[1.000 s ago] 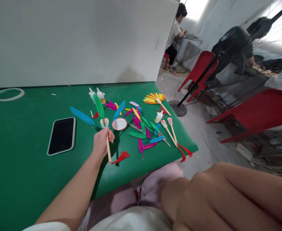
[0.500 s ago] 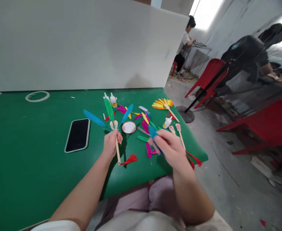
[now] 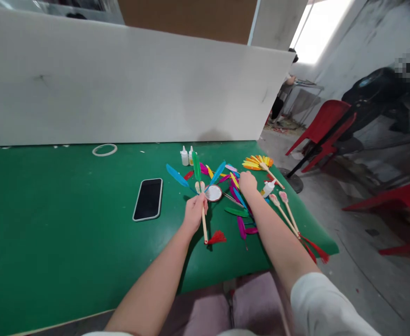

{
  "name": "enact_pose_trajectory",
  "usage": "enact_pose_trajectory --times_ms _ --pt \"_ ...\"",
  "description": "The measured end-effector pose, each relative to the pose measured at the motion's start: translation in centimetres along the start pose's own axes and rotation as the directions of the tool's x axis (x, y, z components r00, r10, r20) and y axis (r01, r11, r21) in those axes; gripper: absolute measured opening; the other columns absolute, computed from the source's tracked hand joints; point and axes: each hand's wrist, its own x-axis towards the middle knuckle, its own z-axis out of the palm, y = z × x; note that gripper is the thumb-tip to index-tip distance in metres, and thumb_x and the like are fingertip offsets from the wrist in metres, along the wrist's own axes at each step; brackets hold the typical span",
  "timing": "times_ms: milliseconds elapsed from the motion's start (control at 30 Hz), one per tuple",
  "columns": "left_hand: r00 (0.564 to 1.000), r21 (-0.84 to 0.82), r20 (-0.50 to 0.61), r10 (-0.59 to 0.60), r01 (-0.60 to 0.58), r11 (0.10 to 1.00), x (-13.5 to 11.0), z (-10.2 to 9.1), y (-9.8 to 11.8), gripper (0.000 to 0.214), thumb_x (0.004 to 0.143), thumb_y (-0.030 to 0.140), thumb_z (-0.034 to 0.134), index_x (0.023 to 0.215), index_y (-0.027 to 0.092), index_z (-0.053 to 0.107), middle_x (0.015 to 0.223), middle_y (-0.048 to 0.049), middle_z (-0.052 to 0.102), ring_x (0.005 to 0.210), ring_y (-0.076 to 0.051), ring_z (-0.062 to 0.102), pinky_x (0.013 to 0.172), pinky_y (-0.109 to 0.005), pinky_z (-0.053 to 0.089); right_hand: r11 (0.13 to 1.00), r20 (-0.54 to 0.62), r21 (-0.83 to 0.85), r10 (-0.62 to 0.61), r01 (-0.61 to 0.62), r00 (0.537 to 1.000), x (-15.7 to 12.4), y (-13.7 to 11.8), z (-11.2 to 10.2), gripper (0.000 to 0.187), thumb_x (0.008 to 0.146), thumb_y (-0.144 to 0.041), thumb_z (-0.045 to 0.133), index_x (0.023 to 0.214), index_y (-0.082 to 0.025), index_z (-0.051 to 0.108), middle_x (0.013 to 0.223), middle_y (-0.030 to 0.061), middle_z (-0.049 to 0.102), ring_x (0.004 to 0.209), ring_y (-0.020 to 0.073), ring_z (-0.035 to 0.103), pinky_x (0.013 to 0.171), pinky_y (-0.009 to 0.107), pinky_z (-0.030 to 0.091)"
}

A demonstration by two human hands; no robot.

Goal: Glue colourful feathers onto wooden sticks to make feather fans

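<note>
My left hand [image 3: 195, 212] is closed around the pale wooden handle [image 3: 205, 227] of a feather fan. A green feather [image 3: 197, 167] stands up from its head, with a blue feather [image 3: 177, 175] on one side and another blue one [image 3: 220, 171] on the other. A red tassel [image 3: 217, 237] hangs from the handle's lower end. My right hand [image 3: 248, 184] is down at the loose feathers [image 3: 240, 212], its fingers curled and mostly hidden; what they hold cannot be seen. Beside the fan head lies a small round dish of white paste [image 3: 213, 192].
A phone [image 3: 148, 199] lies left on the green table [image 3: 86, 242], below a tape ring [image 3: 104, 150]. Glue bottles [image 3: 184, 156] stand at the back; another bottle [image 3: 268, 188] leans at right. A yellow feather fan [image 3: 259, 163] and two bare handles [image 3: 288, 212] lie near the right edge.
My right hand has moved away and up to the feather pile; the blue feather it held is no longer visible in it. My left hand still grips the fan handle. The view has shifted.
</note>
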Motion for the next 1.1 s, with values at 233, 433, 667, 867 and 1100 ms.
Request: enact_pose_trajectory --times_ms 233,433,667,867,1100 --pt "0.999 -0.003 0.035 0.001 -0.001 1.0 -0.4 0.1 0.3 0.052 0.081 0.057 0.042 0.046 0.018 0.039 0.038 0.0029 0.039 0.04 -0.008 0.038 0.044 -0.023 0.029 0.979 -0.052 0.203 0.044 -0.033 0.998 -0.8 2.2 0.3 0.017 0.083 -0.023 0.051 0.083 -0.014 0.064 0.091 0.0099 0.066 0.089 0.0191 0.06 0.079 0.032 0.045" --pt "0.999 0.002 0.047 -0.009 0.009 1.0 -0.3 0.3 0.3 0.052 0.079 0.058 0.045 0.046 0.019 0.04 0.038 0.003 0.038 0.04 -0.008 0.037 0.044 -0.023 0.029 0.831 -0.057 0.556 0.02 0.015 0.998 -0.5 4.7 0.5 0.024 0.08 -0.032 0.047 0.084 -0.015 0.063 0.074 0.0037 0.067 0.055 0.0124 0.057 0.052 0.024 0.045" --pt "0.999 -0.005 0.037 -0.016 0.016 1.0 -0.3 0.2 0.3 0.05 0.08 0.053 0.048 0.045 0.018 0.04 0.039 0.0022 0.039 0.041 -0.009 0.038 0.045 -0.024 0.029 0.575 -0.029 0.818 0.04 0.001 0.999 -1.2 4.5 0.4 0.014 0.074 -0.029 0.054 0.081 -0.017 0.053 0.063 -0.0016 0.058 0.041 0.0081 0.047 0.037 0.021 0.04" --pt "0.999 -0.046 0.048 -0.014 0.017 0.999 -0.2 0.1 0.1 0.049 0.081 0.05 0.049 0.045 0.018 0.041 0.038 0.0023 0.039 0.041 -0.009 0.038 0.045 -0.024 0.027 0.309 0.077 0.95 -0.109 -0.04 0.991 -2.4 2.7 -0.3 0.019 0.071 -0.029 0.057 0.084 -0.016 0.051 0.066 -0.0013 0.061 0.042 0.005 0.048 0.037 0.017 0.039" --pt "1.0 -0.051 0.028 -0.013 0.015 0.999 -0.3 0.2 0.0 0.05 0.082 0.049 0.048 0.044 0.017 0.041 0.038 0.0023 0.039 0.04 -0.008 0.038 0.045 -0.022 0.028 0.096 0.102 0.992 -0.236 -0.081 0.966 -3.5 1.3 -1.2 0.03 0.068 -0.033 0.062 0.091 -0.018 0.052 0.064 -0.0036 0.062 0.041 0.0044 0.047 0.034 0.015 0.037"
